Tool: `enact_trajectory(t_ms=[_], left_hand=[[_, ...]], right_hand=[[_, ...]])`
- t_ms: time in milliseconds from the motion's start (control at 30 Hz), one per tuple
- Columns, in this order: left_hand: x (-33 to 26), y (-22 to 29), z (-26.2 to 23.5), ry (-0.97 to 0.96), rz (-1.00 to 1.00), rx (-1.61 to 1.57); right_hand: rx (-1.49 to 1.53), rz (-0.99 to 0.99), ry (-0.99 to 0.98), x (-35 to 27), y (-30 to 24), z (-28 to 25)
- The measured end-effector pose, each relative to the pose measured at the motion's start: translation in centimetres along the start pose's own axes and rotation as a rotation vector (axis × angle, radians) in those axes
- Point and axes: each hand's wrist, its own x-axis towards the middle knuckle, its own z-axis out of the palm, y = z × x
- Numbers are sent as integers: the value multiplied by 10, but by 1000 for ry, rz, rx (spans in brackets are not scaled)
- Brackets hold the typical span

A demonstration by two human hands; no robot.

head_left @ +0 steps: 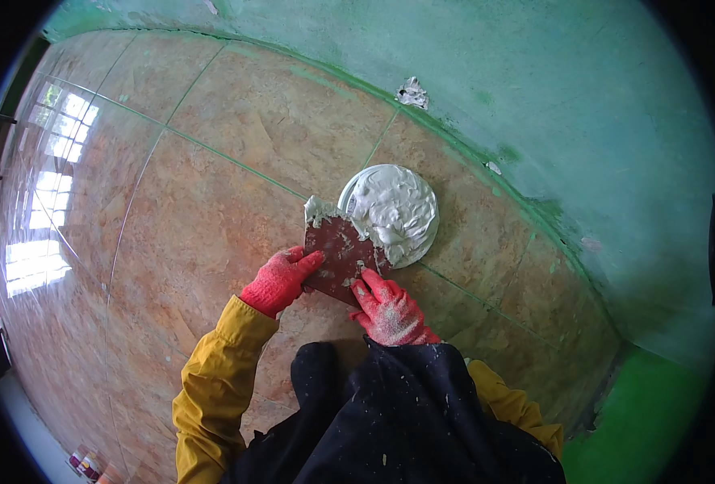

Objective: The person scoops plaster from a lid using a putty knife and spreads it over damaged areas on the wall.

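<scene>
gripping trowel [339,252]: left hand [279,280], right hand [387,310] clamped; blade over plaster plate [391,211].

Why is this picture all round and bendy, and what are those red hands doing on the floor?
The picture comes from a small wide-eyed camera on a person's head, looking down. That kind of lens bends straight lines near the edge, so the floor looks curved. The red hands are the person's own, in red gloves with yellow sleeves. The left hand and the right hand both hold a flat, rusty-brown scraper blade with white paste on its top edge. Just beyond it a round plate lies on the shiny brown tiled floor, heaped with the same white paste. Behind is a green wall, and a little blob of paste sits where wall meets floor.
</scene>
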Motion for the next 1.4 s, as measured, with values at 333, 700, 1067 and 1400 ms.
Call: enact_trajectory(t_ms=[333,700,1067,1400], left_hand=[[-31,-38,7,6,137,-71],[-101,-54,40,78,58,-149],[-139,-33,78,-202,174,-140],[-47,-32,35,192,197,-403]], right_hand=[[-12,-37,58,-24,-13,4],[-84,9,2,-59,-48,-24],[-194,152,109,-88,-38,-56],[893,672,546,-93,-6,-58]])
